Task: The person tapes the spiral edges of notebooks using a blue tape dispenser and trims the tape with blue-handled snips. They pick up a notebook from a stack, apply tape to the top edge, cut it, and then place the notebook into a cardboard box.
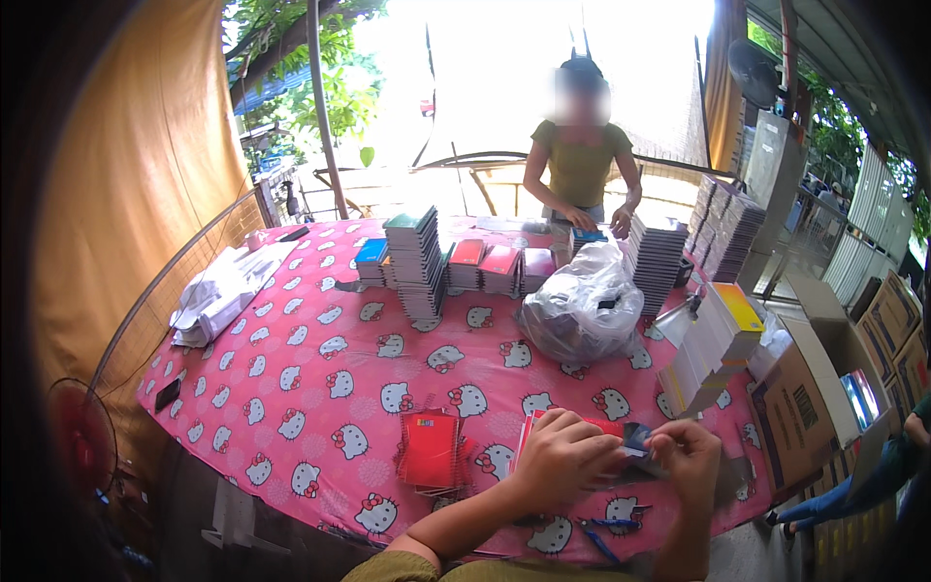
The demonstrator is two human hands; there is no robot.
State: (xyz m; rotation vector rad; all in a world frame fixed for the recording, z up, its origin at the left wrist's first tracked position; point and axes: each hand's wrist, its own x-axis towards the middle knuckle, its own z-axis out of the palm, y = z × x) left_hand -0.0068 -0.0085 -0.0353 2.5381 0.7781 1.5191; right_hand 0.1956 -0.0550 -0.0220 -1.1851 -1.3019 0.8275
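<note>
A red notebook lies under my left hand, whose bent fingers grip it from above. At its right end my right hand is closed in a pinch beside a small dark, shiny piece. What the pinched fingertips hold is too small to make out. To the left of my left forearm sits a low stack of red spiral notebooks. Blue-handled pliers rest on the table between my forearms.
Tall notebook stacks stand across the pink patterned tablecloth, near a stuffed clear plastic bag. A yellow-topped stack leans at the right. Beyond are cardboard boxes. A co-worker handles notebooks opposite.
</note>
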